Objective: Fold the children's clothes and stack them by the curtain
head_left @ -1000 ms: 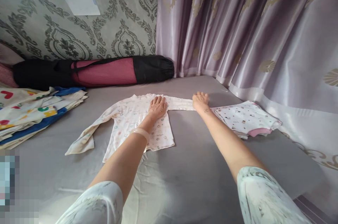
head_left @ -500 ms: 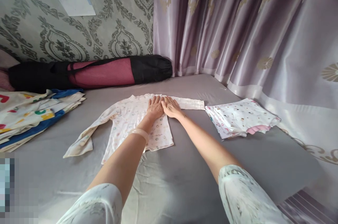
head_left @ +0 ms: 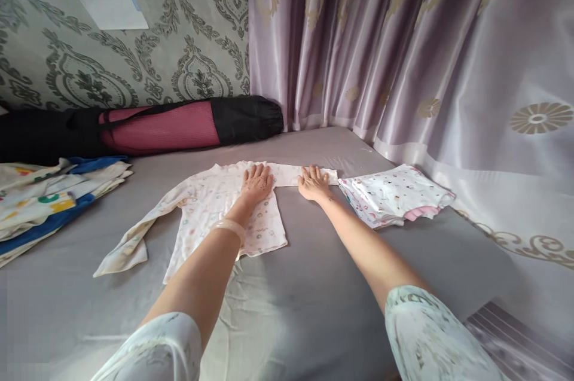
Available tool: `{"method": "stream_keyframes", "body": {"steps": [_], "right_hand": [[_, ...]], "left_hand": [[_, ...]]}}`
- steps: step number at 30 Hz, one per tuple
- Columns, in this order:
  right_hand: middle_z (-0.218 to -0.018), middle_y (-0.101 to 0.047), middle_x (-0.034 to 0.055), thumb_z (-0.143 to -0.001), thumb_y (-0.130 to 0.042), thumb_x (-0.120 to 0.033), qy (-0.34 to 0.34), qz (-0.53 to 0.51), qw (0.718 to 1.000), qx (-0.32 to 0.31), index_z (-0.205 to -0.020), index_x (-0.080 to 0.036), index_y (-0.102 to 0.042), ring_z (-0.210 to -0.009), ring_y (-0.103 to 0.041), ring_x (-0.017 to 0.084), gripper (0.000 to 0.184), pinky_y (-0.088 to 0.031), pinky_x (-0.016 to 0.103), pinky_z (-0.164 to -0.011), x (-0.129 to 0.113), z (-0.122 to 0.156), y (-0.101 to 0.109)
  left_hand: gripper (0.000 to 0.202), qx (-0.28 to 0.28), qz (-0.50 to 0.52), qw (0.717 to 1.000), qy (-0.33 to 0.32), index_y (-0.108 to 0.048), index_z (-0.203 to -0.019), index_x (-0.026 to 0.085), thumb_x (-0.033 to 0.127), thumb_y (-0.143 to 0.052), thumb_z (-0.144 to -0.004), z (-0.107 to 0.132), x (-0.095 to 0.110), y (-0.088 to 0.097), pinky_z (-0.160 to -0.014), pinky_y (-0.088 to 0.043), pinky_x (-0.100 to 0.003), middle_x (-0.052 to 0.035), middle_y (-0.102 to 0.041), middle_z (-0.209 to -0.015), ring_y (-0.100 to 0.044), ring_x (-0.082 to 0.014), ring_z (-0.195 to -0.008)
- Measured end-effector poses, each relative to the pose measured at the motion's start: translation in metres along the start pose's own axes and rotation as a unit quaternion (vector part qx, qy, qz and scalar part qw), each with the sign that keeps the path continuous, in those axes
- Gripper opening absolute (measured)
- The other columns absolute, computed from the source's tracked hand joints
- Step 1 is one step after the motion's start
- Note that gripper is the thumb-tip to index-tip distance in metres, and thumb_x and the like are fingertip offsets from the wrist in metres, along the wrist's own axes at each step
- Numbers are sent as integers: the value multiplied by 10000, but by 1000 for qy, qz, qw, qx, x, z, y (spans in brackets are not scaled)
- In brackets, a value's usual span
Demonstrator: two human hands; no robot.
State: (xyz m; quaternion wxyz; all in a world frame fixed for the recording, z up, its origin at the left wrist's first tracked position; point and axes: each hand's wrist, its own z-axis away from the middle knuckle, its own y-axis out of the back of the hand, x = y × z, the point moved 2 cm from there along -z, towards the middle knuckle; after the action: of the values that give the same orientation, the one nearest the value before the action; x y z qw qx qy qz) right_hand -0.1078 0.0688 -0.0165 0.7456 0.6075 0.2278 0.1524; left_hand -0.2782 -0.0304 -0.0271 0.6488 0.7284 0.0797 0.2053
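Observation:
A small white long-sleeved shirt (head_left: pixel 210 207) with a pale print lies spread out on the grey sheet (head_left: pixel 314 291). My left hand (head_left: pixel 257 182) rests flat on its upper right part near the shoulder, fingers stretched out; a pale bangle (head_left: pixel 229 226) circles that wrist. On the sleeve that reaches to the right lies my right hand (head_left: pixel 314 182), fingers apart and palm down, close to the cuff. The other sleeve (head_left: pixel 130 243) slants down to the left. Just beyond the right cuff sits a folded stack of white printed clothes (head_left: pixel 390 195) with a pink edge.
At the left lies a pile of colourful clothes (head_left: pixel 49 201) in white, yellow and blue. A long black and pink bag (head_left: pixel 165 127) stretches along the patterned wall (head_left: pixel 147 64). Lilac curtains (head_left: pixel 359 52) hang behind and to the right of the bed.
My right hand has slid to the right, from beside my left hand out along the sleeve toward the cuff. My left hand stays on the shirt. The view has shifted slightly to the right.

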Motion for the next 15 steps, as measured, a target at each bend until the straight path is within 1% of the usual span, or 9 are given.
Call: {"method": "stream_keyframes", "body": {"steps": [2,4,7,9,11,13,15], "right_hand": [[-1631,-99,122,-996,-131,-451,-36,1,999,8,-1555,-239,-198,-1489,-41,314,602,-43,588,-1152,9,1,2],[-1624,-115,150,-995,-149,-460,-62,-3,998,24,-1550,-234,-218,-1487,-41,329,603,-44,603,-1144,16,2,3],[-1612,-141,178,-996,-163,-438,-65,-8,997,43,-1543,-207,-244,-1486,-59,326,599,-47,604,-1142,20,5,4],[-1609,-154,181,-995,-167,-423,-62,-6,997,46,-1540,-200,-254,-1485,-72,327,595,-55,608,-1140,21,6,5],[-1607,-162,182,-992,-180,-417,-68,2,997,35,-1539,-196,-258,-1482,-87,333,595,-78,616,-1133,20,4,8],[-1601,-183,188,-984,-227,-398,-82,20,996,22,-1531,-173,-281,-1478,-110,339,594,-97,614,-1132,16,1,13],[-1596,-204,189,-971,-276,-342,-62,46,996,41,-1517,-125,-306,-1479,-117,328,588,-78,586,-1148,3,-1,17]], "left_hand": [[567,-2,-3,1000,-1,-362,-1493,181,387,-213,-986,0,0,0,-1185,-160,-498,-77,-311,-1579,-213,-291,-1466],[576,-6,-4,1000,-3,-355,-1497,177,393,-201,-986,0,0,-1,-1184,-157,-501,-83,-299,-1583,-204,-297,-1469],[590,-20,0,1000,-3,-333,-1507,172,403,-182,-985,-2,0,-1,-1184,-144,-512,-98,-263,-1596,-173,-307,-1478],[600,-41,10,999,-4,-311,-1514,178,427,-173,-986,-4,0,1,-1180,-144,-525,-106,-233,-1605,-149,-305,-1484],[616,-70,28,997,-7,-276,-1522,180,459,-158,-987,-4,0,7,-1176,-155,-527,-117,-205,-1612,-137,-291,-1488],[625,-102,45,994,-8,-248,-1526,166,471,-168,-987,2,-4,16,-1175,-166,-510,-137,-183,-1614,-135,-277,-1490],[619,-119,48,992,-10,-245,-1521,153,460,-197,-985,14,-10,25,-1175,-179,-488,-156,-191,-1609,-148,-266,-1488]]}}
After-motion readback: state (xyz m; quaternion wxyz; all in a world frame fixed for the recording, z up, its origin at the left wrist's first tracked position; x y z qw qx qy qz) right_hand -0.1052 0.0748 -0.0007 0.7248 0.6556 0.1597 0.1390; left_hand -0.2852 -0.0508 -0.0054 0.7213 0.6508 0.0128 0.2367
